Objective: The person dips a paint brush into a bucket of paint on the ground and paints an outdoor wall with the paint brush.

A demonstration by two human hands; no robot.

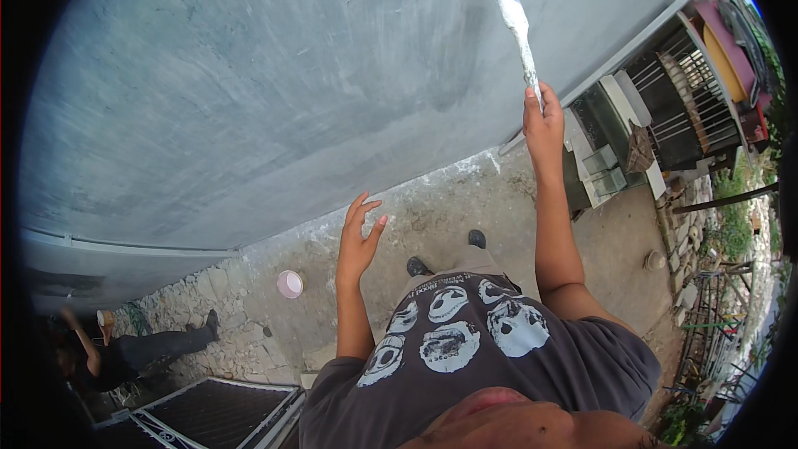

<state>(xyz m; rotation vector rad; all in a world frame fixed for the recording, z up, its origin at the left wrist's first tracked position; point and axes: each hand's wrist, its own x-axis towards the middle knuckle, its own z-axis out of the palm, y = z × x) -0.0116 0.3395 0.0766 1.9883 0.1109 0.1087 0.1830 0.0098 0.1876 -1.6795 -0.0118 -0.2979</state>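
A paintbrush (pixel 517 25), its handle and neck coated in white paint, points up toward the grey wall (pixel 316 75). My right hand (pixel 544 120) is closed round the lower end of its handle, with the arm raised. The brush's tip overlaps the wall in the picture; I cannot tell whether it touches. My left hand (pixel 359 241) is held up in front of the wall's foot, fingers curved and apart, holding nothing. On the ground left of that hand sits a small pinkish-white bucket (pixel 290 284).
Another person (pixel 158 349) works at the lower left, one arm raised toward a wall. A dark metal gate (pixel 216 416) is near them. Glass tanks (pixel 603 170) and a barred cage (pixel 677 100) stand at the right. White splashes mark the concrete ground (pixel 449 199).
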